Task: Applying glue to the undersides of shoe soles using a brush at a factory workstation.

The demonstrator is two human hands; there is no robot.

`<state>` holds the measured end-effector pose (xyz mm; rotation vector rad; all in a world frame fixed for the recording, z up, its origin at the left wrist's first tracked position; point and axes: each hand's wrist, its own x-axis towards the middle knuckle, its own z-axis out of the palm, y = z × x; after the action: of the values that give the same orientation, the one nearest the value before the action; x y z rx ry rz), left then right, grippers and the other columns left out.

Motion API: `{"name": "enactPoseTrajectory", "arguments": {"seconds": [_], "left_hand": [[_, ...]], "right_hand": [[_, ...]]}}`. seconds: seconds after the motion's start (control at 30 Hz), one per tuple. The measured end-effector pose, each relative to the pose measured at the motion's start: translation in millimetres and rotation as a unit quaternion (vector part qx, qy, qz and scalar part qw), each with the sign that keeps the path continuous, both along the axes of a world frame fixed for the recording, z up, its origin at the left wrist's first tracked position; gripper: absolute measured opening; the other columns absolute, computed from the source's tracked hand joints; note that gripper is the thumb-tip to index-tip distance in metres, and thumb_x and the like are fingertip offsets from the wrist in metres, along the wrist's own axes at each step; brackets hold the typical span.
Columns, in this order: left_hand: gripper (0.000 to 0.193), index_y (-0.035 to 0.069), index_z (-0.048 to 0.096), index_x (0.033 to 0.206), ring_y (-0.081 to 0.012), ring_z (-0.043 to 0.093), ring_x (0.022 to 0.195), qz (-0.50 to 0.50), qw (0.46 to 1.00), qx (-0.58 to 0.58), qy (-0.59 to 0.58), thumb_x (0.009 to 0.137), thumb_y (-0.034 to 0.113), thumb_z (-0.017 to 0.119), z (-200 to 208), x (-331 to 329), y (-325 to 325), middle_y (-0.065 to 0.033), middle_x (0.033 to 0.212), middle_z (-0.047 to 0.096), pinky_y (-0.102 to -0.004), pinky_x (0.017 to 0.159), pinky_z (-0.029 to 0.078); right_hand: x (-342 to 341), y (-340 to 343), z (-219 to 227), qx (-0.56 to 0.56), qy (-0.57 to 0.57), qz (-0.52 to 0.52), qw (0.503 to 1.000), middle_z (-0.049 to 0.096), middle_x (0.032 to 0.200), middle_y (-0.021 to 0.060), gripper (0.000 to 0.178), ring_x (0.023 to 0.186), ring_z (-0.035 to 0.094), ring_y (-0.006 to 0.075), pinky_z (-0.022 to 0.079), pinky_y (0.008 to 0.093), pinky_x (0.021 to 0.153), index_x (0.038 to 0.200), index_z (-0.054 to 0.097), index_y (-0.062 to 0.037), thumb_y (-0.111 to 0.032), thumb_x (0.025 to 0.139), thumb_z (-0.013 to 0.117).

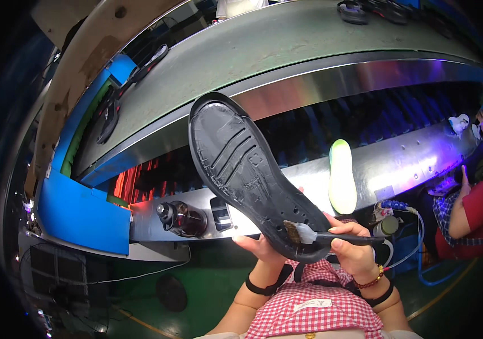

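A black shoe sole (241,164) is held up before me, tilted, its inner face toward me and its wide end far and to the left. My left hand (267,248) grips its near end from below, thumb out to the side and most fingers hidden behind the sole. In my right hand (354,246) is a brush (332,237) with a black handle and pale ferrule, pinched between thumb and fingers. Its bristles rest on the inside of the sole's near end. Wet, shiny streaks show on the sole's surface.
A pale yellow-green sole (343,178) lies on the metal ledge (388,166). A dark bottle (182,218) and a black rectangular item (220,213) stand left. Beyond runs a green conveyor belt (287,45) carrying black footwear parts (374,10). A co-worker in red (476,209) sits right.
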<state>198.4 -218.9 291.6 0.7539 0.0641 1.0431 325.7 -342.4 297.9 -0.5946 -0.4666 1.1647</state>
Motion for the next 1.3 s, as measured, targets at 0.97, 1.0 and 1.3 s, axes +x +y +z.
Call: {"name": "enactPoseTrajectory", "arguments": {"seconds": [0.97, 1.0, 1.3], "left_hand": [[0.08, -0.003, 0.036, 0.139, -0.0279, 0.056, 0.116, -0.27, 0.95, -0.011, 0.157, 0.08, 0.043, 0.067, 8, -20, 57, -0.0198, 0.13, 0.052, -0.0394, 0.1, 0.045], [0.078, -0.003, 0.035, 0.139, -0.025, 0.057, 0.116, -0.294, 0.944, -0.023, 0.147, 0.081, 0.036, 0.069, 12, -20, 57, -0.0173, 0.13, 0.053, -0.0362, 0.1, 0.044], [0.047, -0.007, 0.054, 0.124, -0.0215, 0.068, 0.09, -0.41, 0.846, -0.173, 0.294, 0.086, 0.019, 0.064, 37, -20, 54, -0.0185, 0.108, 0.066, -0.0287, 0.084, 0.053]], "right_hand": [[56, 21, 53, 0.141, -0.561, 0.134, 0.805, 0.071, 0.101, 0.0138, 0.024, 0.093, 0.07, 0.0246, 0.056, 0.0318, 0.082, 0.101, 0.07, -0.0018, -0.004, 0.077, 0.073], [55, 24, 54, 0.115, -0.579, 0.191, 0.784, 0.071, 0.102, 0.0126, 0.023, 0.093, 0.069, 0.0246, 0.055, 0.0316, 0.082, 0.102, 0.069, -0.0033, -0.004, 0.079, 0.071], [67, 32, 72, 0.151, -0.578, 0.316, 0.737, 0.069, 0.106, 0.0147, 0.025, 0.095, 0.069, 0.0287, 0.056, 0.034, 0.08, 0.106, 0.067, -0.0021, -0.003, 0.081, 0.069]]}}
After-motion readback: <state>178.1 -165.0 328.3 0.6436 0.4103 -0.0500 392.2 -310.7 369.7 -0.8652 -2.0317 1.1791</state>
